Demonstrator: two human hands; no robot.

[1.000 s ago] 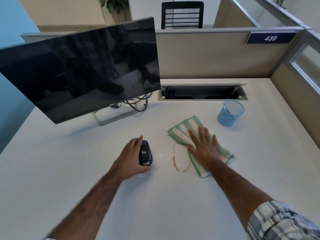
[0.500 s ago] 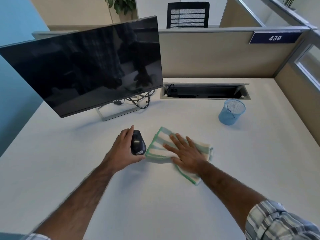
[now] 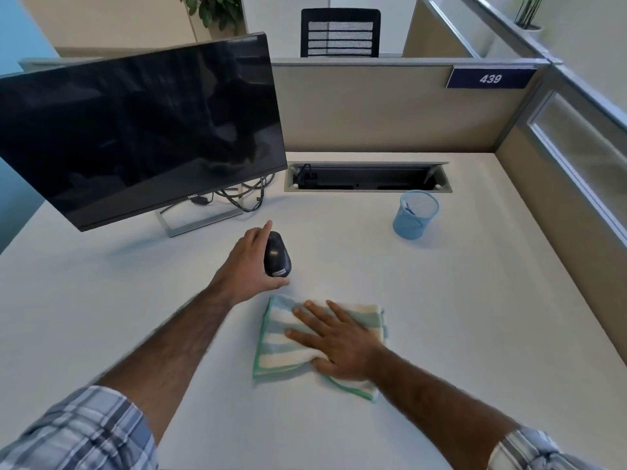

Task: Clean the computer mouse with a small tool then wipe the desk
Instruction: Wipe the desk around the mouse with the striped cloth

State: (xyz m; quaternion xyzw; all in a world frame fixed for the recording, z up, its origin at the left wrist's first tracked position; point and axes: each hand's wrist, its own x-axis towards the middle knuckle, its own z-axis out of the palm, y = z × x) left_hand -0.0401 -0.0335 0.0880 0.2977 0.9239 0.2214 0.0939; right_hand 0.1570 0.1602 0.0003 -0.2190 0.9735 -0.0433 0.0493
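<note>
Hands are both busy in the head view, the only view on offer. The left hand [image 3: 249,266] grasps the black computer mouse [image 3: 276,256], fingers curled over its far side and thumb tucked under its near end. The mouse sits tipped on its side, near the middle of the white surface [image 3: 475,317], in front of the monitor [image 3: 135,130]; whether it rests on the surface or is lifted just clear cannot be told. The right hand [image 3: 339,344] lies flat and relaxed, fingers spread straight, pressing the striped cloth [image 3: 278,334] onto the surface just on the near side of the mouse.

Judging from this, the desk wipe is under way, and the main risk is the small gap between cloth and mouse. A sweep away from the person could run the cloth's far edge into the left thumb or the mouse and knock it out of a sideways grip that looks light. The cloth is also bunched and folded under the palm at its near corner, so a hard push may roll it up rather than slide it, leaving part of the surface unwiped. A wide stroke to the right could reach the blue mesh cup [image 3: 414,215], which looks light enough to tip. The loose cables [image 3: 244,198] under the monitor could snag the left hand if it carries the mouse further back
</note>
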